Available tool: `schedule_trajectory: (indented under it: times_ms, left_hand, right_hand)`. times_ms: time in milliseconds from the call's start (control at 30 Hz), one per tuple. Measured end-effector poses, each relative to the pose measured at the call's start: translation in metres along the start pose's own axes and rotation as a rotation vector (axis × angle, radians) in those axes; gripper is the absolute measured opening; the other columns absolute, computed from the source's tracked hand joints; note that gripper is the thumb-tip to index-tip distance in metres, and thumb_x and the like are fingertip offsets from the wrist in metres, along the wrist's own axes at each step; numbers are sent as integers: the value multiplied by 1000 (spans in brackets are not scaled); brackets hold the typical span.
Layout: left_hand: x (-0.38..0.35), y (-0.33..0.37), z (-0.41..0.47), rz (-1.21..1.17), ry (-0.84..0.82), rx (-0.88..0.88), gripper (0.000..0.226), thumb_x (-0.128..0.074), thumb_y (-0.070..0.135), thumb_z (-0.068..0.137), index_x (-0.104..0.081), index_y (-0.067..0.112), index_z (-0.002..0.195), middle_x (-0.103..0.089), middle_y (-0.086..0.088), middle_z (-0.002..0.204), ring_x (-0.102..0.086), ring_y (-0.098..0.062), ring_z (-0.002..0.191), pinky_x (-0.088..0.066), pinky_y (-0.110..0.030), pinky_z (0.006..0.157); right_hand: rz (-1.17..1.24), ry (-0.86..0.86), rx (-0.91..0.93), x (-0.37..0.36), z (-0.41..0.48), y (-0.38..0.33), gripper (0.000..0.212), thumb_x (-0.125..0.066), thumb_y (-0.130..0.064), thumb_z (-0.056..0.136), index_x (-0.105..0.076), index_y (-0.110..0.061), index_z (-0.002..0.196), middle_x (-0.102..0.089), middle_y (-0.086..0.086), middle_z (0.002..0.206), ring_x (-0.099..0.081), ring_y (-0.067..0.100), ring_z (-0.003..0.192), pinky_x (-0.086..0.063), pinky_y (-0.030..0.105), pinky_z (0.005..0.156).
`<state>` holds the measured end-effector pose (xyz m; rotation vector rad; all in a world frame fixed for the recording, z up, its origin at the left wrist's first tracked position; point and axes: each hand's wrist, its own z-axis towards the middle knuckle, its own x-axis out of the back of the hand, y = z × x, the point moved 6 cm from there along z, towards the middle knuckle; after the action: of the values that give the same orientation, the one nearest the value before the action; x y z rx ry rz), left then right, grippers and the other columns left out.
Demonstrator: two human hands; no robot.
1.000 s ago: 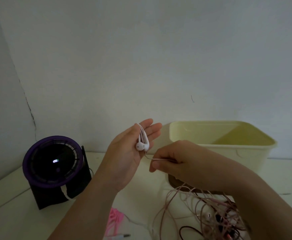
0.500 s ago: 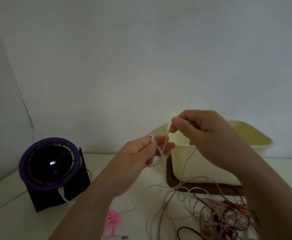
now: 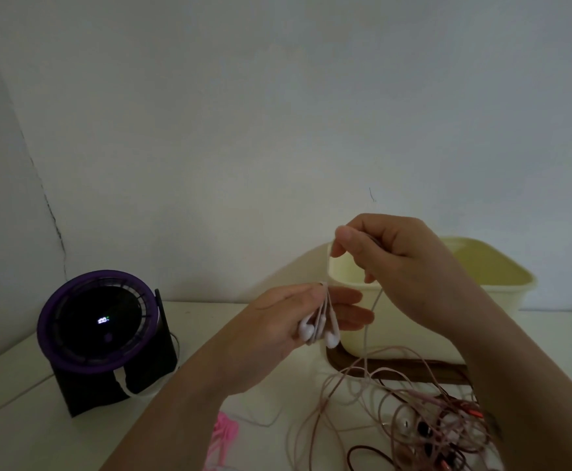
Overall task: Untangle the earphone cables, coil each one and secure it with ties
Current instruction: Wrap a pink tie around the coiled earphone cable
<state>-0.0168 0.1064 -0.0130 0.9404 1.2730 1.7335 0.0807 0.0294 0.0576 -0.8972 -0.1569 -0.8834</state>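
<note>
My left hand [image 3: 298, 316] is raised at the middle with the white earphones [image 3: 318, 329] against its fingers; both earbuds hang at the palm and loops of the white cable run over the fingers, thumb pressing them. Just above it my right hand [image 3: 389, 256] pinches that white cable between thumb and forefinger, holding a stretch taut above the left fingers. The rest of the cable drops from the right hand down to a tangle of pinkish and dark earphone cables [image 3: 423, 426] on the table at the lower right. Pink ties [image 3: 225, 433] lie by my left forearm.
A cream plastic tub [image 3: 502, 287] sits on a dark brown tray [image 3: 410, 368] behind my hands, against the wall. A purple-rimmed round black device [image 3: 99, 326] with a small lit display stands at the left on the white table [image 3: 16, 433].
My right hand went from below the left fingers up over them, carrying the white cable around the left hand. More loops now lie on the left fingers, which have tilted down.
</note>
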Motion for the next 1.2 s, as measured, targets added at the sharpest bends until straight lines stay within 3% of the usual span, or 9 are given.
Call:
schedule_trajectory:
  times_ms: [133,300,400,533,733,833,900,1067,1200]
  left_hand:
    - [-4,7,-1,-120,-40,-24,45,-33,33,88,-76,25,94,-74,-7,93,-68,-18,98,-50,-33,94]
    - [-3,31,-5,-454,-56,-162,27,-55,30,91,-74,13,100,-73,-10,99,-69,-20,95,-56,-32,80]
    - [14,32,-3,-605,155,-188,32,-54,30,87,-72,8,102,-72,-9,103,-69,-19,97,-58,-34,79]
    - [32,25,-1,-376,343,-211,34,-39,27,87,-59,13,109,-73,-1,102,-68,-13,99,-55,-28,86]
    - [27,12,-1,-71,303,-108,36,-38,34,89,-67,16,101,-71,1,79,-67,-8,80,-50,-26,81]
    - [23,8,-1,-35,253,-62,37,-46,43,91,-77,23,88,-69,-16,92,-69,-21,93,-50,-35,91]
    - [15,8,-1,-15,164,-26,38,-42,44,91,-77,28,88,-72,-17,96,-68,-22,96,-51,-37,93]
    - [1,7,-7,-129,-51,51,42,-39,34,87,-76,14,86,-73,-11,83,-70,-21,82,-55,-28,75]
    - [4,16,-10,-167,-97,46,41,-38,30,85,-77,15,86,-73,-8,80,-71,-20,81,-55,-25,72]
  right_hand:
    - [21,8,-81,-3,3,19,28,-51,-35,91,-63,-23,68,-43,13,59,-42,26,54,-40,37,55]
    - [6,-176,-98,-31,-2,27,24,-49,-29,84,-61,-17,67,-60,6,60,-53,17,56,-46,37,58]
    - [-105,-393,-116,-55,-11,25,31,-47,-24,96,-57,-28,67,-49,-15,48,-47,0,48,-39,17,52]
    - [-154,-557,-108,-62,-19,13,24,-45,-25,98,-68,-21,92,-47,-16,46,-45,-1,44,-35,10,50]
    - [-130,-345,-15,-35,-11,-5,24,-50,-29,93,-68,-19,81,-58,-16,60,-44,3,50,-39,24,52]
    - [-45,-182,-30,-21,-5,-4,26,-52,-35,89,-65,-21,72,-61,-11,58,-47,1,48,-40,16,50]
    - [-14,-111,-25,-18,-3,-1,26,-54,-40,83,-63,-23,67,-60,-2,56,-48,7,49,-43,22,54]
    - [137,-70,-43,-19,0,11,32,-65,-48,74,-61,-18,63,-49,6,54,-39,13,51,-37,30,53]
    - [321,-127,-98,-29,-1,18,36,-63,-51,66,-60,-15,63,-49,11,63,-39,19,58,-34,32,58]
